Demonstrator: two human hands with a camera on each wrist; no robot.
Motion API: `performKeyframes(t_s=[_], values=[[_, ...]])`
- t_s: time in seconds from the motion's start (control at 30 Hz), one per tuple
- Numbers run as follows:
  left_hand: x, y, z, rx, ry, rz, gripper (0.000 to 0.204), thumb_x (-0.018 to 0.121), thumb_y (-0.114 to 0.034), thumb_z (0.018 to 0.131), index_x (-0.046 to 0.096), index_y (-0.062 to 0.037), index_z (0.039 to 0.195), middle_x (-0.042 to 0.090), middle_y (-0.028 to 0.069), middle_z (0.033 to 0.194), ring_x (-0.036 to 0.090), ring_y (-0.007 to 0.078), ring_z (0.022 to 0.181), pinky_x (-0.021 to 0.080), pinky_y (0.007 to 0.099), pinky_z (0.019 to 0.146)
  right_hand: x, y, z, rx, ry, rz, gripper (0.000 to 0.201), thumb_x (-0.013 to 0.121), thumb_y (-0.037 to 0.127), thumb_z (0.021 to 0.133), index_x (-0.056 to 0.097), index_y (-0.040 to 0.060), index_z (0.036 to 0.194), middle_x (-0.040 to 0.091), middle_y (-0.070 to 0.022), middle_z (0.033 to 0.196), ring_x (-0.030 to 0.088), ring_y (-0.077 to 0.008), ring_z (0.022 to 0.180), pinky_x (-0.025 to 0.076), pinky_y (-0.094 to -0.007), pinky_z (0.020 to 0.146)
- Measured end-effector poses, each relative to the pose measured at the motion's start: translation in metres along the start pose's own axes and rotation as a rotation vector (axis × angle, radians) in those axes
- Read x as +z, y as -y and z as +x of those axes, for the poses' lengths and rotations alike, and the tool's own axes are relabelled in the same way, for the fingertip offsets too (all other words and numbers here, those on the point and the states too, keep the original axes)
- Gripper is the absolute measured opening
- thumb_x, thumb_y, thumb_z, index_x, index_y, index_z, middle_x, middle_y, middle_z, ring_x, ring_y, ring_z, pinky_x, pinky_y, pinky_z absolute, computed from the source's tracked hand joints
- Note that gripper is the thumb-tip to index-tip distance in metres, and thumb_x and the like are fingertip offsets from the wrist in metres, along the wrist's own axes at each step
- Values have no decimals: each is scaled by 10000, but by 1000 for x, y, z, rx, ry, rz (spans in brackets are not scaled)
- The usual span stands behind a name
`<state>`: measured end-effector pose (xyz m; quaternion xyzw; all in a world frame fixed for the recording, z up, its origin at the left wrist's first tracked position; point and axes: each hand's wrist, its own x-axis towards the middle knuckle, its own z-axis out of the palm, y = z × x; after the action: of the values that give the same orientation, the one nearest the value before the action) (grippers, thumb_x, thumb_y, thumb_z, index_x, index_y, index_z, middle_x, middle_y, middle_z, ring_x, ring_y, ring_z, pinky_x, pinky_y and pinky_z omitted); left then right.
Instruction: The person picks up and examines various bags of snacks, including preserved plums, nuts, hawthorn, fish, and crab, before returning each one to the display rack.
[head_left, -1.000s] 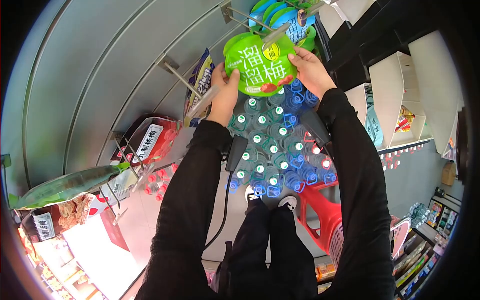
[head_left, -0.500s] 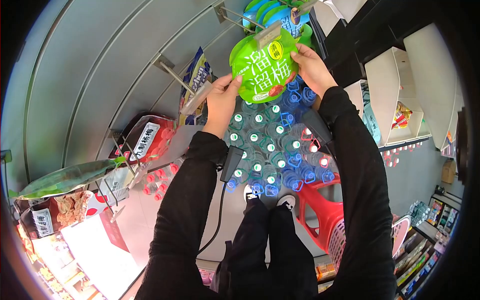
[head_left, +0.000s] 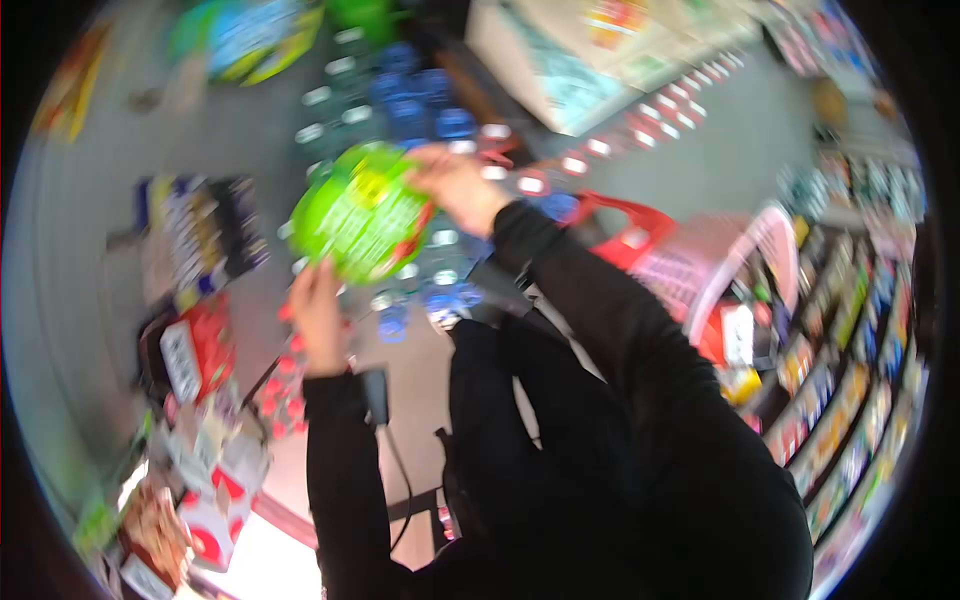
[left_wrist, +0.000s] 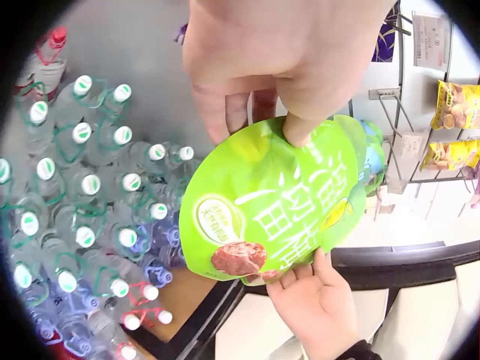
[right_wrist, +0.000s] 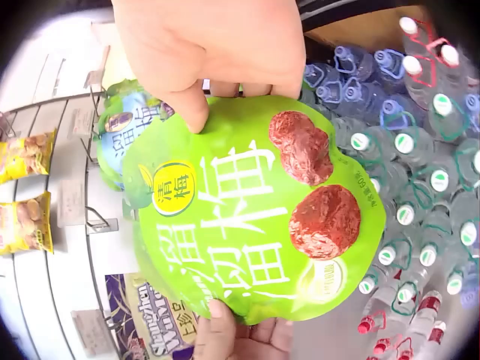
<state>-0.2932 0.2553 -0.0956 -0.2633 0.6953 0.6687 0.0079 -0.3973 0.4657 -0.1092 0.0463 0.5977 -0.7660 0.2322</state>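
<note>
Head view blurred, green pouch (head_left: 360, 212) legible elsewhere

green pouch (right_wrist: 251, 225): "溜溜梅", badge "清梅" | purple pkt (right_wrist: 150, 330): "Shuang..."

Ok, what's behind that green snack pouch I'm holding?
Behind the green pouch, capped water bottles stand packed together. Those directly behind it are hidden. Both hands, left and right, pinch its edges.

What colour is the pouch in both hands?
Bright green pouch with white lettering and red fruit; clearest in the right wrist view.
</note>
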Motion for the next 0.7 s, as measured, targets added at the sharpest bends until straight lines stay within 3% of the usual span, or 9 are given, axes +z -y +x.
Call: performKeyframes(t_s=[0.03, 0.07, 0.1, 0.17, 0.33, 0.43, 0.5, 0.57, 0.7], values=[[7, -10, -23, -72, 61, 1, 165, 514, -146, 832, 579, 3, 859, 524, -21, 719, 452, 49, 634, 359, 192, 551, -11, 5, -38, -23, -11, 8, 187, 544, 55, 779, 550, 20, 963, 582, -13, 851, 521, -86, 784, 433, -244, 713], [16, -27, -46, -32, 131, 109, 166, 496, -137, 839, 574, 10, 842, 517, -19, 713, 441, 52, 635, 348, 189, 547, -17, 8, -72, 63, -67, 229, 179, 544, 60, 792, 543, 9, 963, 581, -7, 833, 519, -74, 776, 432, -231, 710], [32, -45, -71, -39, 140, 41, 165, 494, -117, 832, 568, 31, 830, 520, -12, 721, 443, 57, 646, 351, 197, 558, -26, 23, -109, 86, -67, 192, 179, 538, 59, 802, 535, -4, 969, 578, -9, 843, 521, -71, 772, 433, -228, 713], [41, -54, -101, 49, 229, 226, 140, 517, -76, 804, 568, 48, 842, 538, 10, 743, 465, 72, 673, 369, 207, 594, -43, 61, -182, 48, -87, 129, 174, 494, 36, 822, 518, -35, 979, 566, -27, 848, 527, -88, 788, 450, -243, 708], [132, -120, -170, 151, 546, 247, 126, 557, -13, 752, 564, 68, 848, 570, 66, 819, 520, 130, 735, 399, 236, 657, -102, 138, -327, -46, -343, -108, 193, 500, 26, 810, 521, -49, 987, 582, -78, 872, 545, -112, 800, 443, -242, 724], [220, -137, -197, 242, 862, 287, 116, 576, -29, 746, 566, 57, 823, 575, 115, 806, 550, 174, 734, 417, 268, 654, -149, 140, -395, -44, -684, 12, 186, 520, 18, 802, 544, -24, 981, 584, -40, 885, 534, -84, 806, 439, -227, 732], [281, -138, -219, 348, 1074, 250, 111, 581, -65, 748, 575, 27, 808, 564, 130, 777, 562, 222, 725, 421, 275, 639, -177, 130, -437, -62, -851, -68, 175, 502, 3, 803, 549, -23, 970, 589, -33, 868, 542, -85, 765, 437, -213, 685], [328, -125, -243, 416, 1213, 329, 127, 567, -99, 751, 585, 5, 822, 559, 129, 756, 556, 269, 722, 425, 295, 632, -198, 111, -474, -38, -1050, 8, 212, 488, -33, 788, 533, -31, 996, 592, -73, 928, 548, -110, 840, 413, -229, 775], [375, -94, -280, 532, 1301, 471, 145, 559, -98, 742, 589, -10, 854, 577, 133, 771, 561, 276, 704, 434, 313, 620, -218, 79, -521, 75, -1137, -172, 192, 518, 11, 797, 536, -39, 981, 586, -41, 896, 533, -87, 820, 414, -213, 731]])
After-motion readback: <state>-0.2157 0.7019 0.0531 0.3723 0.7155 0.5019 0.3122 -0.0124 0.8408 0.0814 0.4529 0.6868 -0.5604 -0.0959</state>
